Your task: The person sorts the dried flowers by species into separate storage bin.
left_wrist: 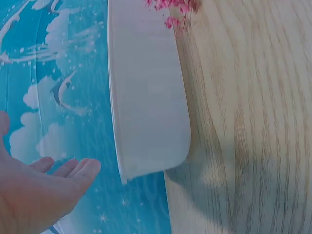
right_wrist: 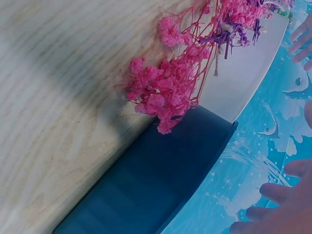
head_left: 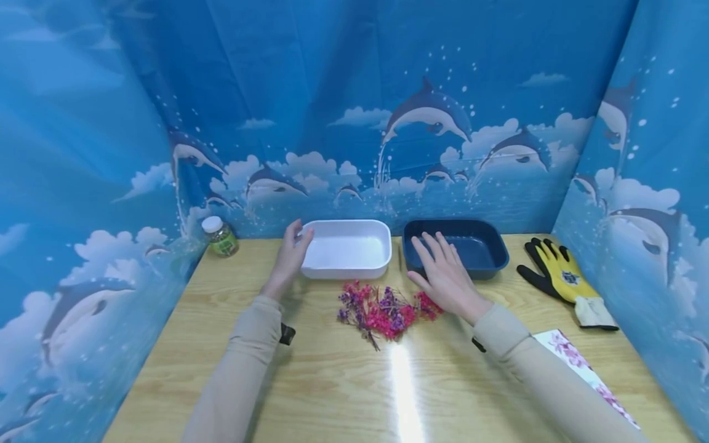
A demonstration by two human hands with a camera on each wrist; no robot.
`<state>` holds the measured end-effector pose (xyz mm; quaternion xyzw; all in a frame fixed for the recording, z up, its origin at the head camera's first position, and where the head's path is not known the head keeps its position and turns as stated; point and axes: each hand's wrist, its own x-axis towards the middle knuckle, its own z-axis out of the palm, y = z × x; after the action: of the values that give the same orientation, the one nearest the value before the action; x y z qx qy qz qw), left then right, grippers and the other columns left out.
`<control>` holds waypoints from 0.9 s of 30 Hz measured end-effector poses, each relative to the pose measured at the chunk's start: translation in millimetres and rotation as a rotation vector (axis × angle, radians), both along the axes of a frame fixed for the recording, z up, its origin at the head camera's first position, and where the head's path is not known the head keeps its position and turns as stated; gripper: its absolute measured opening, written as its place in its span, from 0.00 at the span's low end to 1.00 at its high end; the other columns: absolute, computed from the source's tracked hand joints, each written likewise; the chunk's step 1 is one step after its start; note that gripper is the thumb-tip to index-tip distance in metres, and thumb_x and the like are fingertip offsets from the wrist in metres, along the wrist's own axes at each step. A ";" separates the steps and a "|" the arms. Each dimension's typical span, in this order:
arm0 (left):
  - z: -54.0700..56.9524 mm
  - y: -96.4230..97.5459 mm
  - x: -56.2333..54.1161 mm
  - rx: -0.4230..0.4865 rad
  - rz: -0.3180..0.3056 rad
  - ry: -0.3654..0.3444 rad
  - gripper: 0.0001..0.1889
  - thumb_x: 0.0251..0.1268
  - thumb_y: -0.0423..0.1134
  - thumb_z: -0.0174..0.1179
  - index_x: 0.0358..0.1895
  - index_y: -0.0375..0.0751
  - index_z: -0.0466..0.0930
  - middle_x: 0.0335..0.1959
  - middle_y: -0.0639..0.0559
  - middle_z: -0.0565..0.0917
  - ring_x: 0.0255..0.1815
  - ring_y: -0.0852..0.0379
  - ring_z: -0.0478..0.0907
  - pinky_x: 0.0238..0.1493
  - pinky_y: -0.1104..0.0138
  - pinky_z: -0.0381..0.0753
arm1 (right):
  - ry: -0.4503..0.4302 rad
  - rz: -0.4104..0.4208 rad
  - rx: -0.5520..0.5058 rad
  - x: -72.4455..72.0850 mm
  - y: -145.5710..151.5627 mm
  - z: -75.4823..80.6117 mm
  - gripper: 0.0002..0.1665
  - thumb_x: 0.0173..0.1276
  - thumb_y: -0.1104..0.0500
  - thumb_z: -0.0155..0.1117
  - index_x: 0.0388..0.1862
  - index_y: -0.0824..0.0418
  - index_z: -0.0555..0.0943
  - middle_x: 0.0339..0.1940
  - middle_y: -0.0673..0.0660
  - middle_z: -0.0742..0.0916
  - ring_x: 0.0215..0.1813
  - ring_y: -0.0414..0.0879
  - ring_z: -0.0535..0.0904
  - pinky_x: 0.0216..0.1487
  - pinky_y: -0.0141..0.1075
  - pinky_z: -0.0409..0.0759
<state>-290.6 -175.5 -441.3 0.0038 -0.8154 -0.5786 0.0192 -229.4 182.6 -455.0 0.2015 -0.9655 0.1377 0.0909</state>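
Note:
In the head view a white rectangular tub (head_left: 346, 274) stands at the back of the table, with a dark blue tub (head_left: 501, 264) to its right. My left hand (head_left: 289, 255) is at the white tub's left end, fingers loosely bent; the left wrist view shows a gap between those fingertips (left_wrist: 90, 168) and the tub wall. My right hand (head_left: 445, 277) hovers over the dark tub's near left side, fingers spread, holding nothing. Pink and purple dried flowers (head_left: 382, 311) lie on the table before the tubs, their right end near my right wrist.
At the back left stands a small jar (head_left: 224, 241) with a white lid. A yellow and black work glove (head_left: 567, 277) lies at the right edge. Nearer, a flower-printed white sheet (head_left: 576, 363) is partly under my right sleeve. Dolphin-print curtains (head_left: 332, 123) enclose the table.

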 end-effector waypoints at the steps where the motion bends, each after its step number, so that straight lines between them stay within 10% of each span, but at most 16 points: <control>1: 0.0 -2.9 -1.1 0.009 0.013 -0.009 0.38 0.84 0.54 0.49 0.85 0.39 0.48 0.86 0.34 0.56 0.85 0.36 0.58 0.87 0.46 0.61 | 0.005 0.002 0.001 1.3 0.6 -0.4 0.48 0.81 0.40 0.58 0.88 0.55 0.51 0.88 0.67 0.58 0.88 0.70 0.46 0.85 0.72 0.51; 12: -11.3 -30.3 -7.7 -0.076 0.063 -0.173 0.41 0.83 0.52 0.52 0.87 0.42 0.42 0.87 0.34 0.53 0.87 0.35 0.52 0.89 0.44 0.55 | 0.071 0.053 0.029 13.5 10.8 -7.4 0.46 0.80 0.42 0.60 0.88 0.55 0.55 0.87 0.65 0.62 0.87 0.71 0.49 0.82 0.75 0.54; 27: -29.6 -37.8 -15.3 0.068 0.041 -0.298 0.33 0.83 0.43 0.49 0.81 0.28 0.56 0.77 0.27 0.67 0.73 0.36 0.73 0.77 0.46 0.78 | 0.054 0.050 0.069 21.0 24.2 -10.9 0.45 0.80 0.42 0.60 0.87 0.54 0.55 0.87 0.65 0.62 0.87 0.71 0.49 0.84 0.74 0.52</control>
<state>-305.9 -213.3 -470.8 0.1068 -0.7888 -0.5985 -0.0902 -208.4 206.7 -465.9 0.2320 -0.9616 0.1008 0.1063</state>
